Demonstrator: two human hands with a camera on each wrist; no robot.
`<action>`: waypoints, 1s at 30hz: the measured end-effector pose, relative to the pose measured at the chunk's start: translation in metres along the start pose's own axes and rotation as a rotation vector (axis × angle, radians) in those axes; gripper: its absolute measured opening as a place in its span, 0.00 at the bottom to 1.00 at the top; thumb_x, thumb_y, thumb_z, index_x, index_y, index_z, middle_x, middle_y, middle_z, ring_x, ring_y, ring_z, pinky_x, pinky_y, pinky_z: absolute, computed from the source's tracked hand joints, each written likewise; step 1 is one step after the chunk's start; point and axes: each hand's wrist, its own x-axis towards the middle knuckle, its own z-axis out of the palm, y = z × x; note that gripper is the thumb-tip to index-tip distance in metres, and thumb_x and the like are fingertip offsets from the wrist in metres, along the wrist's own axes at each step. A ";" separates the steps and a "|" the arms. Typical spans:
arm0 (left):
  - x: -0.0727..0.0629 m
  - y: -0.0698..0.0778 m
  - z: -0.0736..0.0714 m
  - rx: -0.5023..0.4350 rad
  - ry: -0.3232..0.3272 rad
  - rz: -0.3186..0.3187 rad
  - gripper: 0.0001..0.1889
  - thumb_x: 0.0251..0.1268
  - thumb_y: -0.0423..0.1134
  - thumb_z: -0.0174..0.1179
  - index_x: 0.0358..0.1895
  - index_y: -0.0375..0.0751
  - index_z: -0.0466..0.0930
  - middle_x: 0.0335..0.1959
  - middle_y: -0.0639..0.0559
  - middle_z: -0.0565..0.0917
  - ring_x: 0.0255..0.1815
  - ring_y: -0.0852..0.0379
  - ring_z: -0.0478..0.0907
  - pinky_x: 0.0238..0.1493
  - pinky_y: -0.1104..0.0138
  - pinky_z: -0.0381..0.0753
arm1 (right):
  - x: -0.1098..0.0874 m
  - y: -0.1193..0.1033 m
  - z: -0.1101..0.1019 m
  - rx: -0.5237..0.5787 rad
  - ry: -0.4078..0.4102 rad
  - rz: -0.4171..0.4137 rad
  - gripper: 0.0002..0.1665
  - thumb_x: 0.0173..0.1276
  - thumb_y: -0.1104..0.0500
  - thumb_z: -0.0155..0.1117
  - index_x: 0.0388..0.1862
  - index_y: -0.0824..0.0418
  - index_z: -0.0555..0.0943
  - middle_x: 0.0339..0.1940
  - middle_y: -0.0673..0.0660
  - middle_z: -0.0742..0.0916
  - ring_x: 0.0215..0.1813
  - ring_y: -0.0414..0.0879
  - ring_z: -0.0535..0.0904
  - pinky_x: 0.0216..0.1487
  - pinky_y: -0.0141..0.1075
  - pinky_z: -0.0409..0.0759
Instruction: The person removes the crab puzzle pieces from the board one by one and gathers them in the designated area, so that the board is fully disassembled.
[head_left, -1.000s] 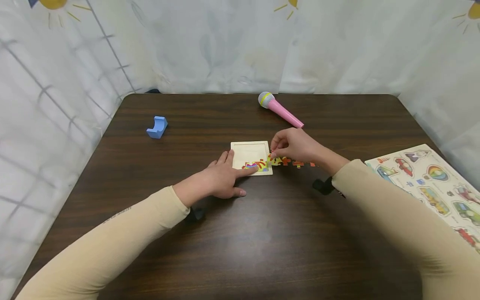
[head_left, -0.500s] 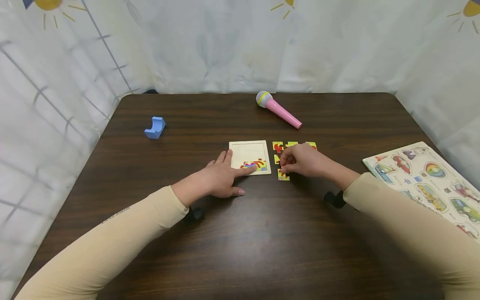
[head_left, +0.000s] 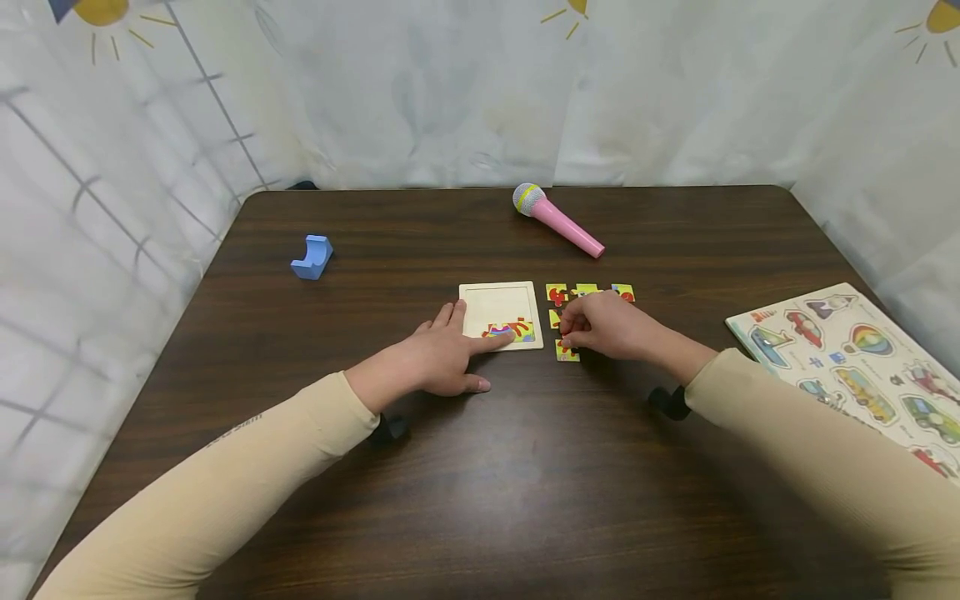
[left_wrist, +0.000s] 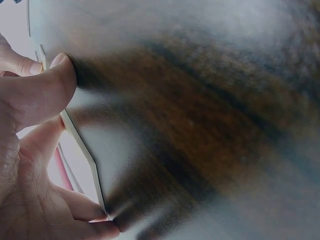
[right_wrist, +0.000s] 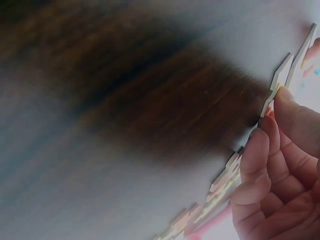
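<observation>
A square pale wooden puzzle board [head_left: 498,300] lies mid-table, with joined yellow, red and purple puzzle pieces [head_left: 522,331] along its lower part. My left hand [head_left: 444,354] rests at its left side, fingers stretched out. The index finger presses on the joined pieces; other fingertips touch the frame's edge. Right of the board, my right hand [head_left: 607,322] pinches a puzzle piece [right_wrist: 267,104] between thumb and fingers, low over the table; that piece is mostly hidden in the head view. Loose yellow-and-red pieces lie around this hand, one near the thumb [head_left: 567,353], others behind the knuckles [head_left: 557,293].
A pink toy microphone [head_left: 567,227] lies behind the pieces. The light-blue cradle-shaped block [head_left: 312,257] stands at the back left. A flat board with vehicle pictures [head_left: 847,367] lies at the right edge. White curtains [head_left: 465,92] hang behind the table.
From the board's right edge, my right hand has moved right and slightly toward me, to the loose pieces, uncovering some of them. It barely moves in the last half second. The left hand stays put.
</observation>
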 end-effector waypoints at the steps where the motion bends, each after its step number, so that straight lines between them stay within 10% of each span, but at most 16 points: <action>1: 0.000 0.000 0.000 0.000 0.000 0.000 0.39 0.72 0.59 0.59 0.81 0.74 0.51 0.83 0.26 0.35 0.85 0.30 0.34 0.79 0.38 0.51 | 0.000 0.000 0.000 -0.003 -0.001 0.003 0.05 0.65 0.61 0.75 0.35 0.60 0.86 0.28 0.51 0.87 0.30 0.43 0.76 0.36 0.35 0.75; 30: -0.001 -0.001 0.001 0.008 0.008 0.011 0.39 0.72 0.59 0.60 0.81 0.74 0.51 0.83 0.26 0.36 0.84 0.29 0.36 0.79 0.39 0.53 | 0.004 -0.006 -0.005 0.021 0.000 0.009 0.06 0.67 0.60 0.73 0.40 0.61 0.87 0.32 0.51 0.90 0.32 0.43 0.78 0.38 0.36 0.77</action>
